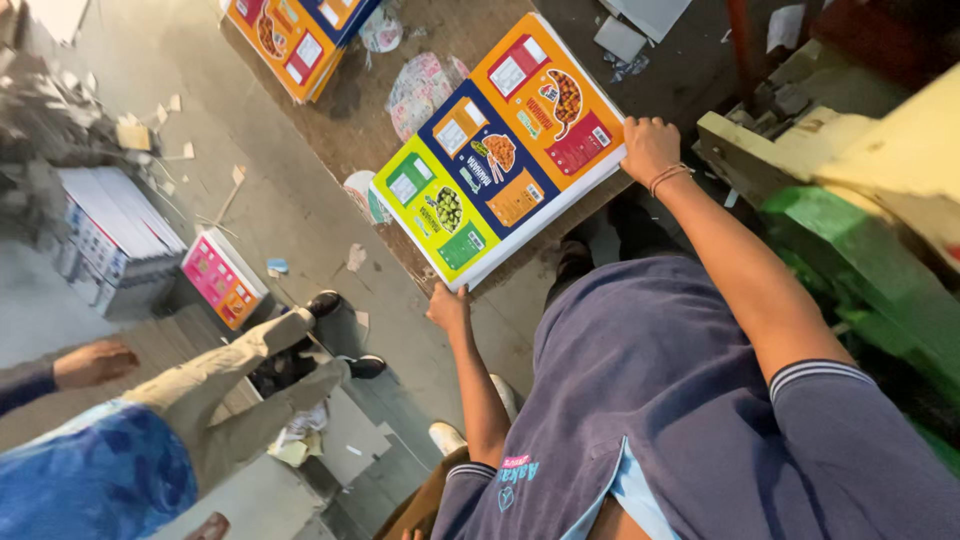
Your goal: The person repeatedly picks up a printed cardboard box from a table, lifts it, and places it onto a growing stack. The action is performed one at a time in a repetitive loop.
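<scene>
Left hand (449, 306) and right hand (648, 148): fingers clamped on opposite corners of sheet stack (497, 150) at bench (330, 110) edge. Stack likely heavy, flexible; support both ends.

Navy short-sleeved shirt, white-striped sleeve cuffs, pale blue placket — thin thread band at right hand (650, 148) wrist

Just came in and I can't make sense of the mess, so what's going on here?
A person in a navy shirt holds a stack of printed sheets on a brown table, left hand gripping one corner, right hand gripping the opposite corner. The top sheet shows orange, blue and green panels. A second stack of similar sheets lies further along the table. Another person sits nearby on the floor, beside a pink and orange stack and scattered paper scraps.
</scene>
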Tool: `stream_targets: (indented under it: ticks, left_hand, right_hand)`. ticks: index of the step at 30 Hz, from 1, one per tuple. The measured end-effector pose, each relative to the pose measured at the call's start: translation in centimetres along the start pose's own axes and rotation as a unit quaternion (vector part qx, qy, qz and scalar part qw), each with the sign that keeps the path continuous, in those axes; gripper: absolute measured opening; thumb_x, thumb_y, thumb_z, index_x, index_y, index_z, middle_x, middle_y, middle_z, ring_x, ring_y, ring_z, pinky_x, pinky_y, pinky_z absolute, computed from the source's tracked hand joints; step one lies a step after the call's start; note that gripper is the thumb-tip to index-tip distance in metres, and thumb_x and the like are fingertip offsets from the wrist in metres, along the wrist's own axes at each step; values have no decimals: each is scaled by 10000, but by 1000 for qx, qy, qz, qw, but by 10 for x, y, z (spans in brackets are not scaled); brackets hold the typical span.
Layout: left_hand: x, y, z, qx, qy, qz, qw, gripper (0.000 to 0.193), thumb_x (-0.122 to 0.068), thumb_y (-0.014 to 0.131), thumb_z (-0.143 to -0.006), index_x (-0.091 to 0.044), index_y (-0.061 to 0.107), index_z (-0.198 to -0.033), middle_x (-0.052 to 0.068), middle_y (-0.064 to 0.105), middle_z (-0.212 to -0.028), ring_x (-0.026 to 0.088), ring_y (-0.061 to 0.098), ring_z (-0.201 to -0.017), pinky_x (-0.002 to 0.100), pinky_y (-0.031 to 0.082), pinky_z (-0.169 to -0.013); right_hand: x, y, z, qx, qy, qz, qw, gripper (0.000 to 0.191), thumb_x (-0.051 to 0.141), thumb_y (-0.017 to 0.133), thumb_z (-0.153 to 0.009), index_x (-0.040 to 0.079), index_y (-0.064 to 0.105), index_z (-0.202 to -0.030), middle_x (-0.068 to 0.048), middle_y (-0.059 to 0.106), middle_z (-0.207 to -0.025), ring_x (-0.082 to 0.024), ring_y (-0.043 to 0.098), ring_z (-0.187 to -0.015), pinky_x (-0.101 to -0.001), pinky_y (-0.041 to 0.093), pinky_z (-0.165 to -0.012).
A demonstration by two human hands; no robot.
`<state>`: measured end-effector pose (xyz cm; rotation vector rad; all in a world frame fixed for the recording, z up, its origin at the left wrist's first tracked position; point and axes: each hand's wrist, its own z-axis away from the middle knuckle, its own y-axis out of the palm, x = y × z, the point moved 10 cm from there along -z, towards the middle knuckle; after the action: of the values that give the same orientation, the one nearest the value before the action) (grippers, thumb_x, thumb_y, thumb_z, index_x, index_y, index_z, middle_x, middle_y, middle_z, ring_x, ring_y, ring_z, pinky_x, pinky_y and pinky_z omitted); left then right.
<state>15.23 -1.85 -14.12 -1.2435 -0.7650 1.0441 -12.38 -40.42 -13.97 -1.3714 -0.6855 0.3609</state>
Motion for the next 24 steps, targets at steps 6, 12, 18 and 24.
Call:
stream_targets:
  ticks: [6,12,18,24]
  left_hand:
    - [-12,-6,2,15,1,-13,1000,460,-434,858,-739,-80,701,-989,166,753,-995,390,714,-935,539,542,-808]
    - [-15,-5,1,46,-11,-21,999,496,-446,882,-711,-69,704,-980,173,742,-999,395,708,-936,516,558,-801]
    - [-15,-8,4,55,-22,10,998,452,-440,875,-726,-74,736,-952,150,759,-979,365,719,-920,500,563,-802]
    - [-15,-7,-1,98,-26,5,995,443,-436,886,-700,-137,792,-1013,153,767,-956,350,732,-907,480,569,-806]
  right_hand:
    - [1,-9,-7,-30,-9,11,999,443,248,833,-692,32,664,-1040,-149,721,-985,-326,700,-935,-483,549,-745]
    - [-3,2,-11,26,-6,17,1000,213,164,753,-879,72,686,-1060,-138,752,-1007,-318,736,-952,-466,563,-854]
    - [-5,4,-14,85,26,-14,996,401,234,765,-737,19,679,-1064,-169,740,-1003,-338,719,-968,-465,561,-817]
    - [-10,1,-19,52,60,21,997,244,152,673,-891,42,689,-1107,-160,754,-983,-338,723,-955,-460,560,-804]
